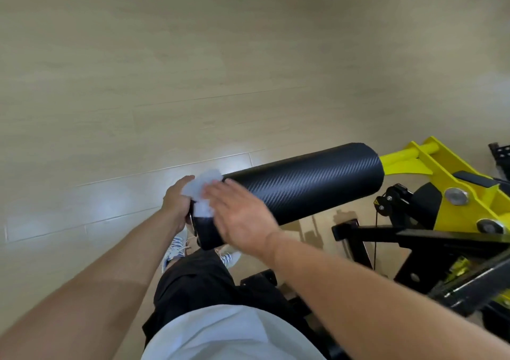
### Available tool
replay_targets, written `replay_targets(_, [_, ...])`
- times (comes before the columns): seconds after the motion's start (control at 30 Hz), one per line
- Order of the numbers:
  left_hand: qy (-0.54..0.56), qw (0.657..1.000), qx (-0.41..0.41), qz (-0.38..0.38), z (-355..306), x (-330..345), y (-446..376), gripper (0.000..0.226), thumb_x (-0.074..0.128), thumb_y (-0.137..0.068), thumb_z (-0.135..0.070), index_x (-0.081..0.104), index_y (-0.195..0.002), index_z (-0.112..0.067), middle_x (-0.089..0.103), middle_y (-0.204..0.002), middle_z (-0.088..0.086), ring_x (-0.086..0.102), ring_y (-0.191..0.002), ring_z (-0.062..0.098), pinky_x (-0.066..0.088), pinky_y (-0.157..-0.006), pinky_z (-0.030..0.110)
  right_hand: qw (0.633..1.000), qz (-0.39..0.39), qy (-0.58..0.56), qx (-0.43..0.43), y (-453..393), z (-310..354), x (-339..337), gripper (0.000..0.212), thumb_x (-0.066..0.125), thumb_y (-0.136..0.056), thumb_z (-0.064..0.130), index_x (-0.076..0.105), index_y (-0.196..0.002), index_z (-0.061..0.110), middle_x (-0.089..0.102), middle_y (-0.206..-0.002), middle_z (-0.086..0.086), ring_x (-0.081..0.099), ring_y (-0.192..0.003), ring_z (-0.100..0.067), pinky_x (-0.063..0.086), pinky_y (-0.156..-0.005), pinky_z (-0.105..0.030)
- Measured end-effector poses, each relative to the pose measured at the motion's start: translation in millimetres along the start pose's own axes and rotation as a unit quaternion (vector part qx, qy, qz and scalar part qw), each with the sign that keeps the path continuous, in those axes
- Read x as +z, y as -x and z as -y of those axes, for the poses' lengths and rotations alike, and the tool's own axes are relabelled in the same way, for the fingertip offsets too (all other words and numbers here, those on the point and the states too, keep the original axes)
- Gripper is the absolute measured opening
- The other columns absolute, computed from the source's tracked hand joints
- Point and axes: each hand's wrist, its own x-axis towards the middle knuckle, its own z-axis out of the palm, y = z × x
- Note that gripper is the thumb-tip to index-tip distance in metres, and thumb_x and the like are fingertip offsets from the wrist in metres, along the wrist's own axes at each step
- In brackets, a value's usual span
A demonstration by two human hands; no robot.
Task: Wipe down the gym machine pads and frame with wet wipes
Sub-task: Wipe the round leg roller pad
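Right now the wet wipe (202, 194) sits on the near end of the black roller pad (303, 184). The right hand (240, 216) presses it with flat fingers; the left hand (176, 203) grips the pad's end. Most of the pad and the yellow frame (469, 188) probably remain unwiped.

Roller pad (303, 186) juts left from machine frame (452, 194) at right; wet wipe (202, 191) on pad's left end, floor (138, 83) beneath.

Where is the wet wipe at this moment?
In the head view, left of centre, the wet wipe lies over the near end of the black roller pad, between the left hand and the right hand.
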Motion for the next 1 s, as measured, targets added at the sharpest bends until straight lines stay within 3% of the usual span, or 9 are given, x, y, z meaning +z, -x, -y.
replay_targets(0.2, [-0.069,0.997,0.014,-0.017,-4,5,6,0.03,0.044,-0.101,-0.037,0.053,-0.08,-0.018,0.05,-0.077,0.008,0.047,-0.066,0.026,0.032,-0.055,0.032,0.939,-0.022,0.168,0.298,69,-203,-79,0.053,0.017,-0.093,0.022,0.064,-0.116,0.015,0.064,-0.126,-0.012,0.059,-0.11,-0.036,0.047,-0.099,-0.047])
replay_targets(0.33, [-0.07,0.997,0.003,-0.02,-7,6,5,0.026,0.044,-0.1,-0.034,0.053,-0.08,-0.019,0.049,-0.081,0.007,0.045,-0.068,0.025,0.031,-0.054,0.032,0.896,-0.066,0.128,0.419,62,-190,-74,0.052,0.021,-0.099,0.023,0.061,-0.122,0.0,0.062,-0.126,-0.023,0.054,-0.121,-0.041,0.041,-0.103,-0.05])
replay_targets(0.43, [-0.071,0.997,-0.031,-0.021,-9,6,5,0.022,0.045,-0.099,-0.032,0.051,-0.082,-0.019,0.048,-0.084,0.007,0.044,-0.071,0.023,0.031,-0.058,0.032,0.96,-0.054,0.06,0.268,19,-81,-30,0.054,0.02,-0.1,0.021,0.052,-0.141,0.004,0.056,-0.141,-0.015,0.047,-0.138,-0.032,0.029,-0.121,-0.044])
replay_targets(0.53, [-0.058,0.996,-0.061,0.023,-15,-1,5,0.021,0.05,-0.099,-0.026,0.054,-0.081,-0.016,0.056,-0.084,0.011,0.05,-0.067,0.024,0.044,-0.056,0.028,0.999,0.013,-0.019,0.043,0,16,12,0.047,0.043,-0.102,0.017,0.048,-0.147,0.007,0.051,-0.15,-0.009,0.038,-0.145,-0.025,0.023,-0.125,-0.041])
replay_targets(0.6, [-0.117,0.99,-0.051,0.052,-16,-4,0,0.019,0.051,-0.1,-0.024,0.058,-0.088,-0.011,0.061,-0.09,0.015,0.059,-0.077,0.028,0.055,-0.06,0.028,0.997,0.028,-0.023,-0.072,4,33,13,0.05,0.051,-0.101,0.018,0.047,-0.15,0.007,0.044,-0.158,-0.01,0.032,-0.15,-0.025,0.019,-0.126,-0.04])
replay_targets(0.67, [-0.221,0.975,0.013,-0.005,-19,-5,-8,0.011,0.057,-0.096,-0.02,0.064,-0.096,-0.011,0.064,-0.101,0.019,0.061,-0.089,0.033,0.052,-0.077,0.037,0.995,0.044,0.019,-0.084,13,0,-1,0.055,0.05,-0.102,0.018,0.037,-0.156,0.012,0.036,-0.163,-0.005,0.027,-0.153,-0.022,0.02,-0.127,-0.042])
replay_targets(0.8, [-0.238,0.967,0.073,-0.046,-22,-4,-12,0.017,0.06,-0.085,-0.018,0.057,-0.071,-0.01,0.055,-0.081,0.012,0.044,-0.077,0.027,0.037,-0.07,0.039,0.981,-0.016,0.094,0.167,51,-123,-40,0.056,0.015,-0.107,0.029,0.044,-0.152,0.012,0.045,-0.158,-0.006,0.03,-0.152,-0.018,0.015,-0.128,-0.039])
replay_targets(0.87, [-0.274,0.955,0.105,-0.042,-20,-6,-11,0.022,0.056,-0.087,-0.018,0.052,-0.068,-0.007,0.056,-0.079,0.012,0.045,-0.076,0.027,0.034,-0.068,0.038,0.944,-0.044,0.115,0.306,81,-183,-55,0.051,0.022,-0.106,0.022,0.048,-0.148,0.008,0.051,-0.152,-0.01,0.033,-0.15,-0.023,0.015,-0.127,-0.039])
replay_targets(1.0, [-0.374,0.903,0.201,-0.062,-33,-8,-1,0.017,0.053,-0.093,-0.025,0.068,-0.094,-0.017,0.069,-0.1,0.002,0.06,-0.095,0.027,0.046,-0.081,0.035,0.855,-0.053,0.081,0.51,81,-210,-52,0.054,0.031,-0.105,0.016,0.028,-0.158,0.007,0.026,-0.166,-0.01,0.017,-0.156,-0.029,0.008,-0.126,-0.042])
